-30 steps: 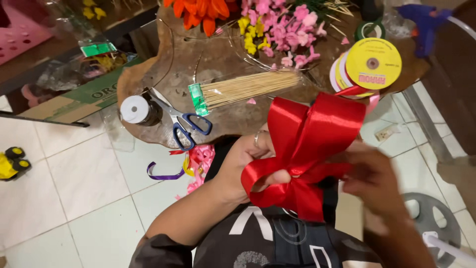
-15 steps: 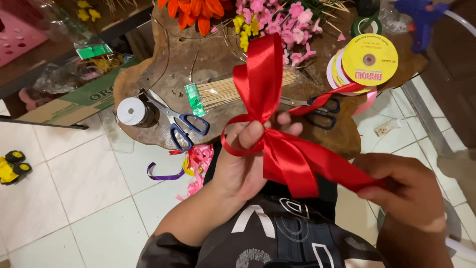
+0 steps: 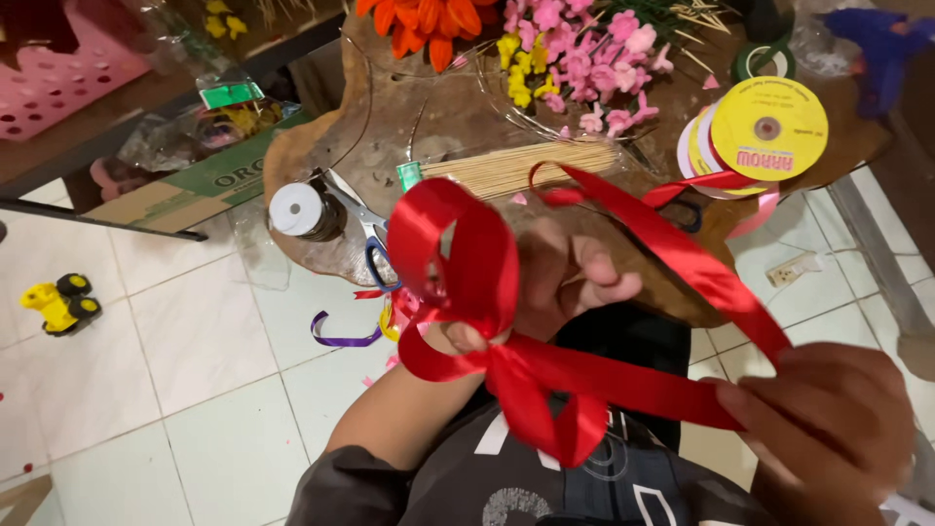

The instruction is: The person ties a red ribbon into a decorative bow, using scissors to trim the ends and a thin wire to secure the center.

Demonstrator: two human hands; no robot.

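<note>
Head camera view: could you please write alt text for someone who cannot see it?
Two bare hands shape a red satin ribbon into a bow: the left hand pinches the loops, the right hand pulls a tail. Behind lie a wooden table, bamboo skewers, scissors and artificial flowers.

Dark short-sleeved shirt, white print on chest; forearms bare, no rings.

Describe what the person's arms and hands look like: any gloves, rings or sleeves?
Both hands are bare, with no gloves. The left hand shows no ring or watch; its forearm is uncovered up to a dark grey short sleeve. The right hand also looks unadorned.
</note>
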